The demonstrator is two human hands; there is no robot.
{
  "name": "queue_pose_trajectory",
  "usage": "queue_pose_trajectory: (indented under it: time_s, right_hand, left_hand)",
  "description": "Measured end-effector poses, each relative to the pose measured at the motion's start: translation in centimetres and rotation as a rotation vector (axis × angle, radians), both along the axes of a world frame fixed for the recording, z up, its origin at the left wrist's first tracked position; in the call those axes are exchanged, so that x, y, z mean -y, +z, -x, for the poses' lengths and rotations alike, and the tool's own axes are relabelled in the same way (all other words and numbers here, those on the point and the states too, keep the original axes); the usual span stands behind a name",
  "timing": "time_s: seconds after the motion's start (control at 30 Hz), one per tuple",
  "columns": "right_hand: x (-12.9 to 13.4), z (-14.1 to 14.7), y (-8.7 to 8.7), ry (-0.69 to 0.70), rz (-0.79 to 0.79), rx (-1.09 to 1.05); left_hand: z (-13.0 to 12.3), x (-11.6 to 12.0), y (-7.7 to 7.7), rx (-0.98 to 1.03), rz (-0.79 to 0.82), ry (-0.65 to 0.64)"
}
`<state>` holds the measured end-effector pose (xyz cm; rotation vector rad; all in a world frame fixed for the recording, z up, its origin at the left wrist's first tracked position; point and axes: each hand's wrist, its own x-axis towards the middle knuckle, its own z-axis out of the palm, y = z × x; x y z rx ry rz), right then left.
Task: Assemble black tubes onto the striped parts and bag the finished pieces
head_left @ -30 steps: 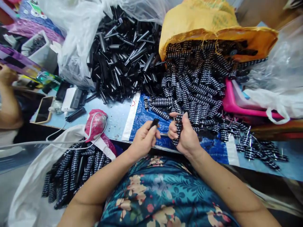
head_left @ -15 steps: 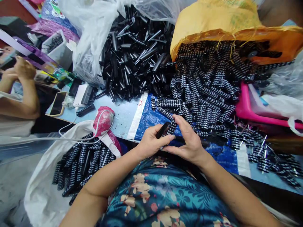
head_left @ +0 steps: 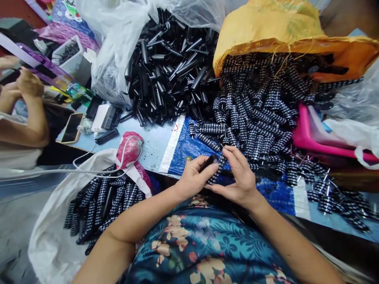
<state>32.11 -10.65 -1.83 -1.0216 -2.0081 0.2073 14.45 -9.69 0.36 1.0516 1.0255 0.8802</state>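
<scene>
Just above my lap, my left hand (head_left: 191,179) is closed around a smooth black tube (head_left: 207,163), its far end showing past the fingers. My right hand (head_left: 243,182) pinches a black cylinder dotted with white (head_left: 219,169) lengthwise between its fingertips and thumb. Tube and cylinder lie side by side, close together; whether they touch I cannot tell. Beyond my hands spreads a heap of similar dotted cylinders (head_left: 257,122) on a blue plastic sheet (head_left: 180,156). Further back, a pile of smooth black tubes (head_left: 160,85) spills from a clear plastic bag (head_left: 114,51).
A yellow sack (head_left: 266,23) gapes over the dotted cylinders. To the right are a pink bin (head_left: 304,136) and more cylinders with metal pins (head_left: 328,193). On the left, a white sack (head_left: 44,240) holds dotted cylinders beneath a cable (head_left: 59,172); another person's arm (head_left: 35,118) is near a phone (head_left: 72,128).
My hands have shifted slightly; the dotted cylinder now shows more clearly between my right fingertips and thumb. The black tube has tilted a little in my left hand.
</scene>
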Motion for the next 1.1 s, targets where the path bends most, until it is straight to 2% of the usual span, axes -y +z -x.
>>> queue_pose_trajectory:
  time_s: [0.17, 0.27, 0.43, 0.6, 0.67, 0.7, 0.77, 0.83, 0.9, 0.97, 1.0, 1.1]
  right_hand:
    - [0.3, 0.6, -0.1, 0.079, -0.031, 0.045]
    - [-0.1, 0.8, -0.2, 0.089, -0.090, 0.057]
    - [-0.5, 0.8, -0.6, 0.069, -0.094, 0.083]
    - [-0.5, 0.8, -1.0, 0.178, 0.064, -0.013]
    - [-0.3, 0.6, -1.4, 0.200, 0.108, -0.026]
    - [-0.1, 0.5, -1.7, 0.181, 0.108, -0.009]
    - [0.4, -0.1, -2.4, 0.079, 0.084, 0.100]
    - [0.9, -0.7, -3.1, -0.034, 0.065, 0.274]
    - [1.3, -1.1, -3.5, -0.099, 0.048, 0.415]
    - [1.4, -1.3, -3.2, -0.133, 0.017, 0.410]
    - [1.2, -1.2, -2.9, -0.153, -0.005, 0.359]
    - [-0.1, -0.2, -1.7, -0.198, -0.051, 0.190]
  left_hand:
    - [-0.5, 0.1, -0.4, 0.027, 0.044, 0.162]
    - [-0.5, -0.1, -0.3, 0.102, 0.058, 0.198]
    - [0.0, -0.6, -0.1, 0.279, 0.276, 0.132]
    - [0.8, -1.0, -0.2, 0.434, 0.505, -0.074]
    - [1.4, -1.1, -0.5, 0.441, 0.533, -0.096]
    - [1.8, -1.3, -0.7, 0.406, 0.488, -0.060]
    - [3.2, -1.9, -1.2, 0.232, 0.267, 0.054]
    - [5.2, -3.0, -1.5, -0.107, -0.058, 0.129]
    - [7.4, -4.2, -1.7, -0.522, -0.313, 0.086]
    - [9.3, -5.4, -1.8, -0.833, -0.405, -0.029]
    - [9.9, -5.9, -1.9, -0.911, -0.405, -0.088]
    - [10.7, -7.2, -2.1, -0.928, -0.325, -0.214]
